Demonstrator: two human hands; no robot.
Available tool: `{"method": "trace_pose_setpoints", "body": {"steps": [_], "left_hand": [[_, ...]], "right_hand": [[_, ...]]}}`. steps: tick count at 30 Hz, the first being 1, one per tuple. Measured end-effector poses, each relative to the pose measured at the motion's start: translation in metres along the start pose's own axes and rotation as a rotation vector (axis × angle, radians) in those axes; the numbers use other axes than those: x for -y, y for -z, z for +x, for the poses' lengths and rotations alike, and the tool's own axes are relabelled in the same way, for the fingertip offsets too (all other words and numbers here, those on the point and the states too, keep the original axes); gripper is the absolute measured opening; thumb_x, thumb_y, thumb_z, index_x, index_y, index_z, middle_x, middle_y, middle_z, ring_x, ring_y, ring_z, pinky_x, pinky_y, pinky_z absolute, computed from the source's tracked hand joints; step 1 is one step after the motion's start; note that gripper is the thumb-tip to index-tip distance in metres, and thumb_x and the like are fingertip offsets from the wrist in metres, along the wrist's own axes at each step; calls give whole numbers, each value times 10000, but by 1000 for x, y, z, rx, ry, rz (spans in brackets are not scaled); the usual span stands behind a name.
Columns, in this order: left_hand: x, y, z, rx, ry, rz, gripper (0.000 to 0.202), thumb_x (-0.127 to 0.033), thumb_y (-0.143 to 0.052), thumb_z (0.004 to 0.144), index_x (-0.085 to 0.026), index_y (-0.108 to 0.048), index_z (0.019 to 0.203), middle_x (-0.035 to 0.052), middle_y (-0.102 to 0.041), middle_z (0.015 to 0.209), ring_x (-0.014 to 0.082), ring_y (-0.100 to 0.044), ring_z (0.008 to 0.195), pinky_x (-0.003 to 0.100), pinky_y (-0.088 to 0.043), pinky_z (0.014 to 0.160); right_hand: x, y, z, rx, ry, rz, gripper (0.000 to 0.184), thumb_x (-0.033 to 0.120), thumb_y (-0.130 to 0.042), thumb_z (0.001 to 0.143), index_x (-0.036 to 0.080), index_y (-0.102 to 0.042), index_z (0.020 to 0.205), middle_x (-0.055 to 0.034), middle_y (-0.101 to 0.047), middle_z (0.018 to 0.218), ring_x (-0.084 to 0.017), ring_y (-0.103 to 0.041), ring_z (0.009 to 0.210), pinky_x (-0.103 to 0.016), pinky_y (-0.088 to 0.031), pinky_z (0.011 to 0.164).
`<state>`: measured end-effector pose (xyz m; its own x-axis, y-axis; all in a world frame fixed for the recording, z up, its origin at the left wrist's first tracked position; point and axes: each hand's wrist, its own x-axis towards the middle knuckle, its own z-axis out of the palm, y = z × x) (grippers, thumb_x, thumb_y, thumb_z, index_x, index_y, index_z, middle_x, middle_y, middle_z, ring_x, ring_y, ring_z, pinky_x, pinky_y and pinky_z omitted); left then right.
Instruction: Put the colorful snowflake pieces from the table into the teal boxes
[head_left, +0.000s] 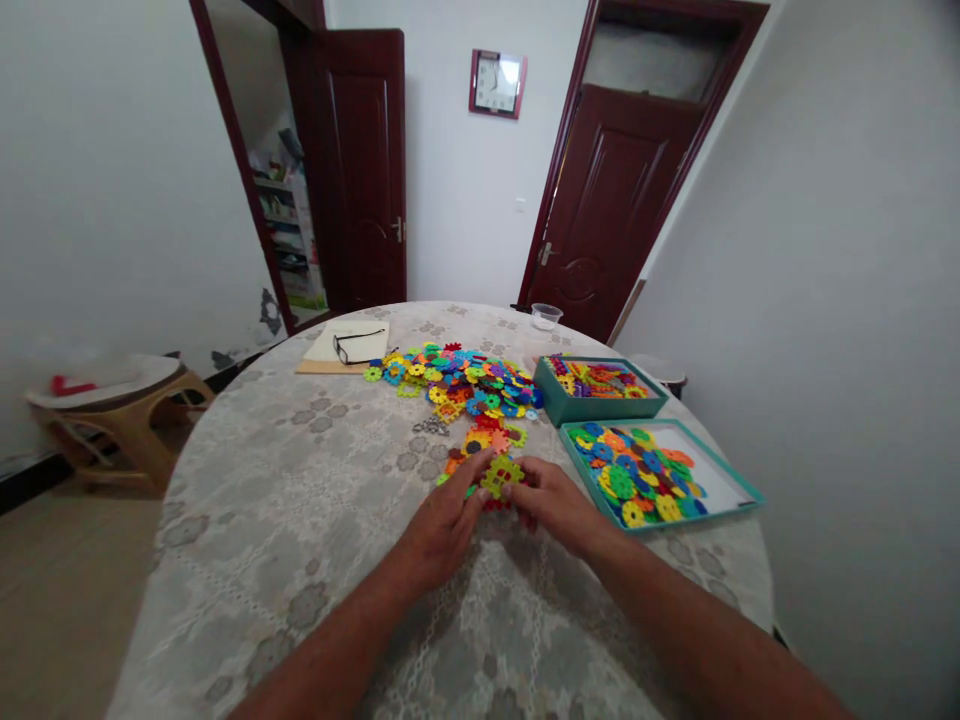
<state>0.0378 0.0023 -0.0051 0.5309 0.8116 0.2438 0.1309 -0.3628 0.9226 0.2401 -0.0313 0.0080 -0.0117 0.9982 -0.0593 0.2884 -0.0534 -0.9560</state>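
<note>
Between my two hands, just above the near half of the table, is a yellow-green square building piece (501, 478) with notched edges and small window-like holes. My left hand (448, 510) grips it from the left, thumb and fingers closed at its edge. On the other side my right hand (555, 498) pinches it with thumb and fingers. Red and green pieces show partly beneath it; whether they are joined to it I cannot tell. Just beyond my fingers lie orange, pink and red pieces (486, 440), partly covered by my left hand.
A heap of colourful notched discs (465, 375) spreads across the table's middle. At right stand a green box (600, 408) of small pieces and a shallow tray (720, 500) of discs. Glasses (356, 348) rest on paper at far left; a clear bowl (546, 317) stands at the back.
</note>
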Motion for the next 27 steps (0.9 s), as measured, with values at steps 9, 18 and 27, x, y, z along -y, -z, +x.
{"method": "trace_pose_setpoints", "body": {"steps": [9,18,27], "left_hand": [[19,69,8,-292,128,354,353,-377,-626,885,-201,-731,1172,103,-727,1166,239,-675,907,386,-517,938],[39,56,3,-75,69,424,410,-364,-770,795,-251,-729,1186,102,-690,1184,279,-647,1047,376,-487,966],[23,31,7,111,47,828,404,-410,-614,962,-204,-660,1307,156,-655,1285,323,-593,1179,446,-454,1049]], "right_hand": [[26,153,54,-661,93,-580,374,355,-632,826,184,-707,1150,-44,-707,770,-213,-628,685,-320,-484,668],[11,182,70,-784,200,-849,456,283,-558,882,156,-695,1297,-162,-734,1164,-262,-679,1027,-377,-496,919],[-5,18,11,25,394,-870,244,339,-624,956,197,-707,1136,-131,-677,1222,-262,-632,1086,-390,-492,965]]}}
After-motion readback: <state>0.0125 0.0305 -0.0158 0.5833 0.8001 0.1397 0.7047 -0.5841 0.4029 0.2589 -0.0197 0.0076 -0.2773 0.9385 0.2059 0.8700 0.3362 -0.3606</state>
